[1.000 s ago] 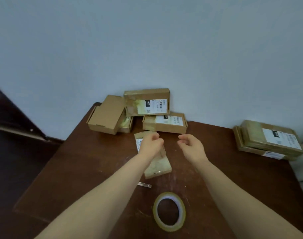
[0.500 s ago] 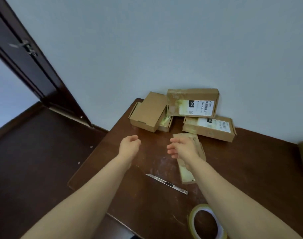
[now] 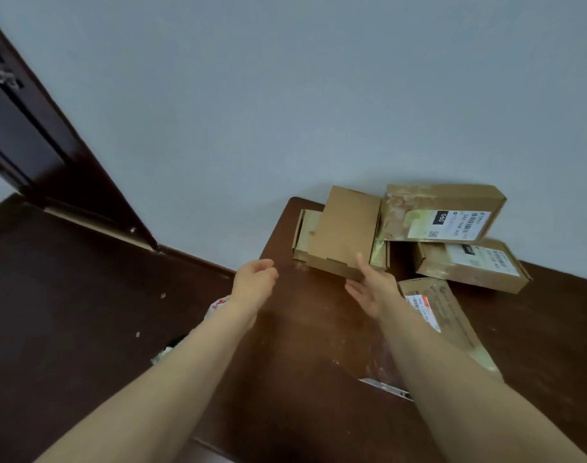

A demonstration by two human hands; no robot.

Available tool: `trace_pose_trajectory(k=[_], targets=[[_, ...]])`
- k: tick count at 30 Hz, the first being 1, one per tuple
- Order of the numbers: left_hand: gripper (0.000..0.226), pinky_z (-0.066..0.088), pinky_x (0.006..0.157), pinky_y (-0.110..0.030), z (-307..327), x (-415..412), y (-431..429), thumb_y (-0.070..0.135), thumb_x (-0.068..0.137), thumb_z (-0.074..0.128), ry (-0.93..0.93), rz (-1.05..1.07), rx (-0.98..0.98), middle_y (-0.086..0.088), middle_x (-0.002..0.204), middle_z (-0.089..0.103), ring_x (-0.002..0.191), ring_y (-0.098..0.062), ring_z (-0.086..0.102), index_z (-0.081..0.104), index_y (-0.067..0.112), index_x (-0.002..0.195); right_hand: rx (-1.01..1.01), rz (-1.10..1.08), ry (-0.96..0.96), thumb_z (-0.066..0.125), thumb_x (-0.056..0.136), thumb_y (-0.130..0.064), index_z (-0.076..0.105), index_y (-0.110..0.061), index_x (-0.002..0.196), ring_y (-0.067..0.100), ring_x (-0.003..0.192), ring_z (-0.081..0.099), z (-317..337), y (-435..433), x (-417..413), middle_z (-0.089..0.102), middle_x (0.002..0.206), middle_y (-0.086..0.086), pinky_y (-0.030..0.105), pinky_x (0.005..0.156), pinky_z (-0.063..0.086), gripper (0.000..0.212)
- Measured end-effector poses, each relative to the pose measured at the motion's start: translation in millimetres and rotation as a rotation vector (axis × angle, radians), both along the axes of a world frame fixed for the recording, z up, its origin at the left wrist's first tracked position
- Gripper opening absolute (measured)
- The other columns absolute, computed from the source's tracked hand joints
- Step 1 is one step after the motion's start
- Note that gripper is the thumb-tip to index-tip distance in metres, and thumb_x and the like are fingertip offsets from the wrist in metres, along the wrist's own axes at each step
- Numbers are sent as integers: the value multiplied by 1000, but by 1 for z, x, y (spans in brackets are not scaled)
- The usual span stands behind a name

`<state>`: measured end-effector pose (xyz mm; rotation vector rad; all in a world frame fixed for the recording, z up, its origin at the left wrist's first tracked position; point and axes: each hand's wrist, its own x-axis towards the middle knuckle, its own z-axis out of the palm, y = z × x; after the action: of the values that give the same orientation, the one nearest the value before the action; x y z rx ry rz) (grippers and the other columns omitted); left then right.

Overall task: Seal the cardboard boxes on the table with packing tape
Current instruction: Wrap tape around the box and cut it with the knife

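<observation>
A plain brown cardboard box point(image 3: 345, 228) leans on another box at the table's far left corner. My right hand point(image 3: 372, 289) reaches toward its near edge with straight fingers, the fingertips at or touching the box. My left hand point(image 3: 255, 285) hovers to the left of it with loosely curled fingers and holds nothing. A taped, labelled box point(image 3: 442, 215) leans against the wall, another labelled box point(image 3: 472, 265) lies below it, and a flat taped box point(image 3: 442, 312) lies beside my right forearm. The tape roll is out of view.
A metal utility knife point(image 3: 385, 387) lies on the dark wooden table point(image 3: 305, 345), partly hidden by my right forearm. A dark door point(image 3: 28, 135) and dark floor point(image 3: 68, 312) are on the left. A bag with red print point(image 3: 218, 304) lies on the floor by the table's left edge.
My view has swung further left, so the tape roll has left the frame. Both hands have moved forward toward the plain box at the far left corner, and the right hand's fingers have straightened.
</observation>
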<state>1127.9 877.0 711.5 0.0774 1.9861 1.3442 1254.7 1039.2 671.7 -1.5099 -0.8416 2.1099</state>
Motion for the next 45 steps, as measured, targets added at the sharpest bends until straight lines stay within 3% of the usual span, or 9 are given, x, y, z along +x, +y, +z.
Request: trace_pose_trajectory(k=[4,9,16,22,28,32,35,40,45], targets=[[30,46,68,-20,-1,-30,-14,3,94,49,-28,-23,4,-5,94,58,84,-15,55,55,4,124,35,-134,48,59,92,-7,34,-2,143,33,119,50,4,-12,-10,43,139,19,39,89,51,57],[9,47,74,-24,2,-37,-10,14,95,53,-130,-59,60,-7,97,58,86,-16,55,60,10,98,33,-112,171,56,93,-4,42,-1,138,29,115,54,12,-41,6,52,132,17,36,81,52,47],[67,32,107,-38,10,-23,0,57,87,55,-271,-188,107,-5,132,52,123,-22,47,44,18,140,42,-50,329,53,93,-4,53,3,126,29,99,62,26,-62,29,62,114,18,37,79,59,33],[66,40,101,-33,12,-2,5,64,78,60,-315,-168,285,0,114,59,108,-15,55,52,19,126,49,-33,333,58,90,-4,56,-3,123,25,97,63,26,-67,52,67,106,13,36,83,54,33],[82,52,93,-40,16,26,15,38,60,82,-338,-293,313,-6,118,65,107,-20,62,49,9,129,157,-36,313,69,80,2,48,-2,128,23,102,66,35,-73,66,66,114,12,33,83,55,53],[107,32,113,-43,13,34,18,41,64,83,-309,-189,278,-8,146,41,131,-24,43,24,8,147,478,-3,101,77,74,-3,57,-13,124,24,100,67,49,-79,69,68,110,7,42,88,55,54],[106,22,114,-39,18,42,23,44,74,77,-194,-166,288,0,156,23,142,-21,26,9,21,153,890,62,-165,79,74,-11,53,-22,123,4,104,56,56,-80,67,57,117,-5,25,89,51,56],[70,40,100,-34,59,65,33,46,59,83,-190,-276,479,14,119,58,115,-8,53,51,29,118,1171,115,-261,77,74,-13,47,-35,120,-15,107,42,63,-84,65,46,113,-16,8,82,40,59],[59,51,90,-34,81,86,44,37,65,85,-137,-139,478,2,105,71,100,-13,65,59,19,115,1351,90,-329,70,69,10,54,-13,128,10,118,41,66,-93,60,40,122,-6,38,99,46,65]])
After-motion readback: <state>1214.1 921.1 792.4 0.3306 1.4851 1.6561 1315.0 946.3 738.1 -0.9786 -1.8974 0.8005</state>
